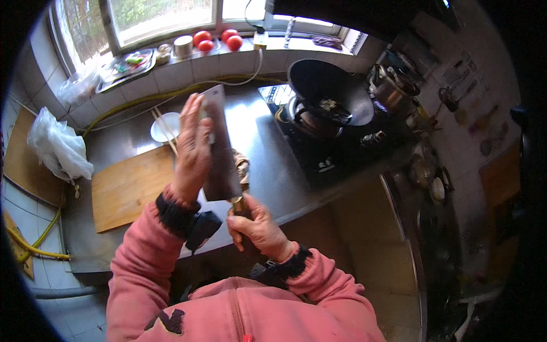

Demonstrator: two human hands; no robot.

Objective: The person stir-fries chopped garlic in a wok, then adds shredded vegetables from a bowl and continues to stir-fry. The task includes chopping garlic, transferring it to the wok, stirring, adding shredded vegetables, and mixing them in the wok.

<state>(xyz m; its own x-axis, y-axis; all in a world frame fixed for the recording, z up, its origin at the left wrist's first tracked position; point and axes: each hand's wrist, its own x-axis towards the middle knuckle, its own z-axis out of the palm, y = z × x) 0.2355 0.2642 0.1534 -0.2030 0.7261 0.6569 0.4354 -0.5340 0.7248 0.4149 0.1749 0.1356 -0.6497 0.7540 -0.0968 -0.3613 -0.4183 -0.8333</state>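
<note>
A broad cleaver [221,145] is held up in front of me, its blade pointing away toward the window. My right hand [257,229] is closed round its handle. Against the left face of the blade lies my left hand [194,148], flat with the fingers stretched out and pointing away. Below and left of the blade, a wooden cutting board [131,188] rests on the metal counter. Behind it stands a small white plate [165,126] with chopsticks [156,117] across it. A brownish item [241,165], too unclear to name, shows just right of the blade.
At right a black wok [319,85] sits on the gas stove [319,154], with a metal pot [393,88] beyond. Tomatoes [205,45], a tin-like cup [183,47] and a tray [126,69] line the windowsill. A white plastic bag [57,142] lies at left, near a yellow hose [122,104].
</note>
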